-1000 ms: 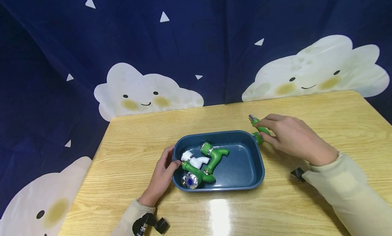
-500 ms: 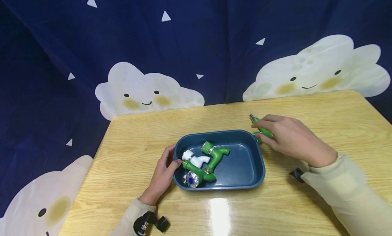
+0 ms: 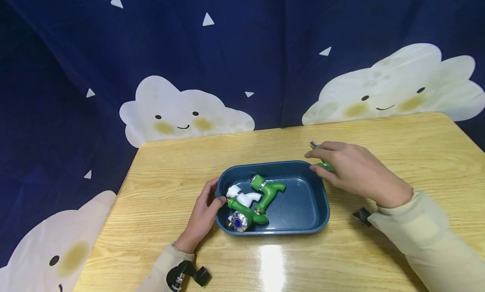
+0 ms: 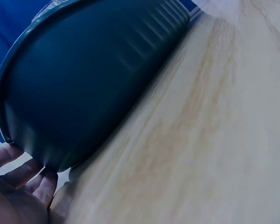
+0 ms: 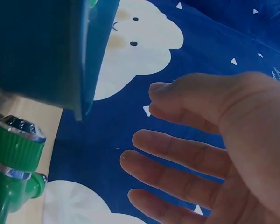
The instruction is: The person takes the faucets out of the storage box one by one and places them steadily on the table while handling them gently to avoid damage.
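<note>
In the head view a dark blue plastic bin stands on the table. My left hand grips its left end, thumb over the rim and fingers against the outer wall. Inside the bin's left half lie a white tap, a green tap and a green tap with a chrome-and-blue knob. My right hand hovers at the far right corner with fingers apart and nothing in them. Below it, partly hidden, another green tap rests on the table outside the bin.
The wooden table reaches back to a dark blue curtain with printed clouds and white triangles. Black wrist-camera mounts sit at both cuffs; one mount shows near the left sleeve.
My right hand has come off the green tap outside the bin and shifted slightly left, its fingertips now at the bin's corner. My left hand keeps its grip on the bin.
</note>
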A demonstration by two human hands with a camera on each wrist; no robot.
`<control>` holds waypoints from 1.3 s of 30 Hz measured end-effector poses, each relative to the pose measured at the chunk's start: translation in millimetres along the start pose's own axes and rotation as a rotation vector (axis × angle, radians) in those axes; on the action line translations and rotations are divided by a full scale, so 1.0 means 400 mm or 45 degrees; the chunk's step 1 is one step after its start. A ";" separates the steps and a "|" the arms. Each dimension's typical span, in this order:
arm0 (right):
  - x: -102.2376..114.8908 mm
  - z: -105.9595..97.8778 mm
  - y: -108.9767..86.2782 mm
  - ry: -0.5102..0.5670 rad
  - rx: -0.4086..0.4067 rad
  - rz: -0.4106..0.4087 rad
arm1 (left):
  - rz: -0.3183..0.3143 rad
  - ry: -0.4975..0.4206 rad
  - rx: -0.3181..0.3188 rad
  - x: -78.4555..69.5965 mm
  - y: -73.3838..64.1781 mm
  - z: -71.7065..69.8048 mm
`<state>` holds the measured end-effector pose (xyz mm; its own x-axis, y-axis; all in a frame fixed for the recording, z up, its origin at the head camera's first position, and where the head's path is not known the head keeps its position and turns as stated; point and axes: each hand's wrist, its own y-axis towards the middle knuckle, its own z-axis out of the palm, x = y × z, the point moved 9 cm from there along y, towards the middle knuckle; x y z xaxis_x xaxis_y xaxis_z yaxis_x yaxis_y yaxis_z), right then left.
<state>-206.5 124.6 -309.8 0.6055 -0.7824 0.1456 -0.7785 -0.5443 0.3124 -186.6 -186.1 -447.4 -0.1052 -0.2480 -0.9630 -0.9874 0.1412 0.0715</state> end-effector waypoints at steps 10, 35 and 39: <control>0.033 -0.008 0.019 -0.004 -0.033 -0.053 | 0.009 0.012 -0.011 -0.001 -0.001 -0.003; 0.110 0.035 0.065 0.080 0.071 -0.142 | -0.023 0.018 -0.025 0.002 0.000 -0.003; 0.118 0.044 0.071 0.095 0.092 -0.152 | -0.016 0.027 -0.022 0.002 0.001 -0.002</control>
<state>-203.0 67.0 -310.7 0.7028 -0.6878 0.1818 -0.7086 -0.6543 0.2641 -187.1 -186.8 -447.8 -0.0948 -0.2702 -0.9581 -0.9906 0.1212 0.0638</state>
